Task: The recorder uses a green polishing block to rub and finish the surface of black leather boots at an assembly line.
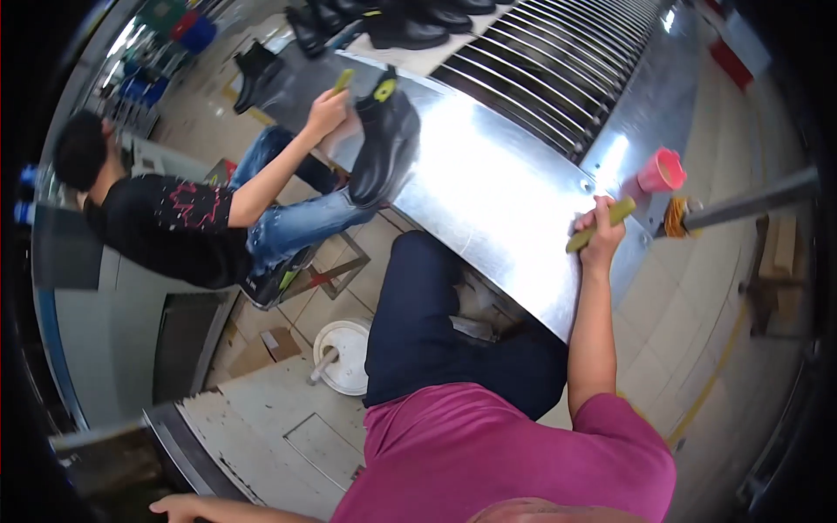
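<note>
My right hand point(600, 234) is closed around an olive-green flat stick point(614, 217), just over the near right part of a shiny metal table point(488, 166). Beyond that hand, a pink cup point(665, 171) sits at the table's corner. My left hand point(179, 507) is far off at the lower left, by a dark recess beside a worn pale cabinet top. A finger points outward from it and I see nothing held; the dark picture rim covers part of it.
To my left a seated co-worker point(192, 218) grips a similar stick beside a black boot point(384, 144). More black boots point(405, 26) stand at the far side. A slatted roller conveyor point(549, 61) adjoins the table. A white bucket point(346, 353) is by my leg; a metal bar point(754, 200) juts from the right.
</note>
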Tool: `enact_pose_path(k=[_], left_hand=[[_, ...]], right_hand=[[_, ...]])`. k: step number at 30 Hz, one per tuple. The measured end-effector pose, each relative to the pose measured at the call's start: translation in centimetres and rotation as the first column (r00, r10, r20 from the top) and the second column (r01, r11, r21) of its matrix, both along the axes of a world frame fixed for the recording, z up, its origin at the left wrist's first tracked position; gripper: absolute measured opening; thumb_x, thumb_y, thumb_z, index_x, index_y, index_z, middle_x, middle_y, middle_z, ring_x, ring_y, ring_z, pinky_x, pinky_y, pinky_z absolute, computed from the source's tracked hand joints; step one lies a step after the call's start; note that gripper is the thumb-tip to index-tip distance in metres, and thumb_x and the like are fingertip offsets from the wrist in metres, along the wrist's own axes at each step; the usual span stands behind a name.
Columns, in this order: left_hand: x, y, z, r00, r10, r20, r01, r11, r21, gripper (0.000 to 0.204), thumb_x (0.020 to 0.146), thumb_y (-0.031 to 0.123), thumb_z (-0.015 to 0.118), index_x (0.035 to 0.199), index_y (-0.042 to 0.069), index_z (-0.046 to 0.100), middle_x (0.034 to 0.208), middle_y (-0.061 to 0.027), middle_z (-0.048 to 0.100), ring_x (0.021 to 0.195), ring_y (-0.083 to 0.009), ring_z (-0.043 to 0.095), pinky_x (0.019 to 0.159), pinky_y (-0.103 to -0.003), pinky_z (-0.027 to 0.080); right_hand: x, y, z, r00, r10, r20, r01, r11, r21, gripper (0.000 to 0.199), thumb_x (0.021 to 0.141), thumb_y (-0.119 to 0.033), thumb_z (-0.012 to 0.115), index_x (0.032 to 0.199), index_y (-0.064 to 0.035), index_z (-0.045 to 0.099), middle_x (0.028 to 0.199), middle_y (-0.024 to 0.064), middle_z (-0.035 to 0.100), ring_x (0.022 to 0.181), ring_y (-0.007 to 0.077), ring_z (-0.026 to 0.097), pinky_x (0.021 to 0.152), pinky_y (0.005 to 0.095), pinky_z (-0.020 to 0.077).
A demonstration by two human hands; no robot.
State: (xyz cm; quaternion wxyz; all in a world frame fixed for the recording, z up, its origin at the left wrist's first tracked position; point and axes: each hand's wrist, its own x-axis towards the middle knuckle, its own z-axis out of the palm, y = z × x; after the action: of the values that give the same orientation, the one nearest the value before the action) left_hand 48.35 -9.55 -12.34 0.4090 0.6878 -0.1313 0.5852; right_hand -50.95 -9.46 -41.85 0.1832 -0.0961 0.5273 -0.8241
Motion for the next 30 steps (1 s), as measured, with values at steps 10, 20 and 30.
enact_pose_path(k=[10, 20, 30], left_hand=[[-66.3, -20.2, -18.5, -0.247, -0.813, -0.528, 0.572, -0.562, 0.597, 0.061, 0.088, 0.013, 0.076, 0.143, 0.002, 0.053, 0.148, -0.0220, 0.053, 0.135, -0.0391, 0.052, 0.113, -0.046, 0.040], [-77.8, -37.2, -25.2, -0.548, -0.211, -0.809, 0.596, -0.777, -0.202, 0.054, 0.079, 0.021, 0.088, 0.122, -0.004, 0.068, 0.117, -0.0082, 0.073, 0.103, -0.0184, 0.068, 0.095, -0.031, 0.051], [-76.6, -18.6, -26.8, -0.860, 0.289, -0.421, 0.392, -0.153, -0.907, 0.050, 0.092, 0.027, 0.075, 0.122, -0.011, 0.064, 0.112, -0.0161, 0.070, 0.097, -0.0234, 0.071, 0.088, -0.035, 0.057]], right_hand=[[-1.8, 2.0, -0.2, 0.999, -0.026, 0.034, 0.025, 0.999, 0.039, 0.024, 0.099, -0.024, 0.069, 0.108, -0.0033, 0.061, 0.067, 0.0035, 0.054, 0.056, 0.0138, 0.054, 0.053, 0.0285, 0.0456], [-2.0, 1.2, 0.2, 1.000, 0.026, 0.002, -0.026, 0.995, 0.094, 0.026, 0.099, -0.025, 0.069, 0.110, -0.0030, 0.061, 0.066, 0.0027, 0.054, 0.054, 0.0124, 0.052, 0.052, 0.0270, 0.0444], [-2.5, 1.4, 0.0, 0.999, 0.008, -0.042, -0.003, 0.991, 0.134, 0.036, 0.094, -0.033, 0.074, 0.109, -0.0027, 0.063, 0.066, 0.0024, 0.056, 0.054, 0.0117, 0.055, 0.051, 0.0255, 0.0450]])
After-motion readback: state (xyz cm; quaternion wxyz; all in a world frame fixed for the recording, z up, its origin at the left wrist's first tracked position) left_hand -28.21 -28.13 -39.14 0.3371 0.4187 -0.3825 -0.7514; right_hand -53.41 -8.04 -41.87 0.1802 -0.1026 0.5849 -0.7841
